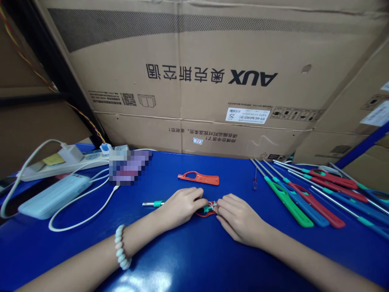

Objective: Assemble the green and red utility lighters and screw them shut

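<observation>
An opened red gas lighter (207,212) lies between my hands, its green inner part and thin white wires showing. My left hand (181,207) grips it from the left with bent fingers; the lighter's short metal nozzle with a green collar (158,203) sticks out past that hand. From the right, my right hand (238,219) closes its fingers on the lighter's other end, and what its fingertips pinch is partly hidden. Just beyond the hands lies a loose orange-red half shell (199,177), inner side up. A small clear-handled screwdriver (255,183) rests to the right of it.
Several long-necked lighters in green (287,200), blue and red lie at the right. A power strip (91,156), a light-blue power bank (54,195) and white cables (91,219) occupy the left. A large cardboard box (194,48) walls off the blue table's (146,259) back.
</observation>
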`<state>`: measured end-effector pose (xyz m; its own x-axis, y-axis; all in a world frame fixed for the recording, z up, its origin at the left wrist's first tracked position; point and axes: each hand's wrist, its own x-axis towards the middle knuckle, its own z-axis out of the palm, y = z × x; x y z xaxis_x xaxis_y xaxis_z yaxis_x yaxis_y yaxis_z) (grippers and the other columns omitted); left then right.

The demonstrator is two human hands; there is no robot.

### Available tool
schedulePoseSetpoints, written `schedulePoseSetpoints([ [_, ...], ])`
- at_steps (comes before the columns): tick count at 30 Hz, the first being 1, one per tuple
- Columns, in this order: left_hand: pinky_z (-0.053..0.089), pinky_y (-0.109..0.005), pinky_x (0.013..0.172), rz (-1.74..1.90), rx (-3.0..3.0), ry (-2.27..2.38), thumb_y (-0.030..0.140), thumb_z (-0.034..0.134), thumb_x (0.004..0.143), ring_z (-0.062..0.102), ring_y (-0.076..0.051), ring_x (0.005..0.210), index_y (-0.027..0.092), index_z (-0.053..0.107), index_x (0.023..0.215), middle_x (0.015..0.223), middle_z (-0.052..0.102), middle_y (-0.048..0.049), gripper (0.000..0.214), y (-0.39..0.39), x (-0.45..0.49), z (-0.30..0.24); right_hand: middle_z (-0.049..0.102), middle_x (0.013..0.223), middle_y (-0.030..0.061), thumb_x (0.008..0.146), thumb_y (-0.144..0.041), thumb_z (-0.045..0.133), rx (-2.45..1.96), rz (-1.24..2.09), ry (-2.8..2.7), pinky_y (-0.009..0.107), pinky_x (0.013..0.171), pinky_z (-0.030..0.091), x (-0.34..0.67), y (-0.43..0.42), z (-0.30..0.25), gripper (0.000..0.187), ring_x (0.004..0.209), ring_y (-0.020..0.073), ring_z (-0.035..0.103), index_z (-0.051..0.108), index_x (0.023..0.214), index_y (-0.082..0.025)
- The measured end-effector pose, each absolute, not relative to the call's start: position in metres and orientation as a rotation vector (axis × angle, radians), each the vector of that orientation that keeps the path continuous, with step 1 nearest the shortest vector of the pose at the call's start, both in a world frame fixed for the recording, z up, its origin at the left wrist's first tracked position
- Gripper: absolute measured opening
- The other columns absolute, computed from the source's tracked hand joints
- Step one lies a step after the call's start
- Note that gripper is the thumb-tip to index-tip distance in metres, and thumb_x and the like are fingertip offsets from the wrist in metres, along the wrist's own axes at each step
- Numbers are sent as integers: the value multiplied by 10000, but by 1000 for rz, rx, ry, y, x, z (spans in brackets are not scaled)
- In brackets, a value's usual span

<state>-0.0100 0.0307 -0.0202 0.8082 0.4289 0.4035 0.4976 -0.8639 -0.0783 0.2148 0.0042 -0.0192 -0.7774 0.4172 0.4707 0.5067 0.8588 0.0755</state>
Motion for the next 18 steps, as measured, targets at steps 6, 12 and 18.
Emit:
schedulePoseSetpoints([
  [6, 415, -267, 592, -538, -2746, -632, 183, 393, 988, 486, -154, 635, 144, 620, 847, 764, 517, -26, 270, 30, -7, -16, 577, 741, 76, 909, -108, 383, -675, -297, -2652, 332, 678, 408, 217, 2, -14, 247, 684, 193, 482, 613, 821, -127],
  [12, 443, -302, 645, -407, -2771, -581, 163, 447, 965, 512, -183, 721, 117, 621, 966, 828, 550, -47, 180, 23, -9, -11, 590, 730, 72, 903, -93, 385, -680, -328, -2634, 328, 685, 429, 217, 4, -14, 251, 670, 189, 510, 611, 803, -133],
  [18, 480, -305, 681, -397, -2933, -709, 130, 416, 952, 538, -188, 750, 145, 584, 1190, 878, 570, -61, 291, 24, -14, -3, 634, 792, 109, 922, -79, 372, -703, -489, -2566, 349, 703, 449, 218, 7, -23, 262, 718, 209, 571, 623, 857, -113],
])
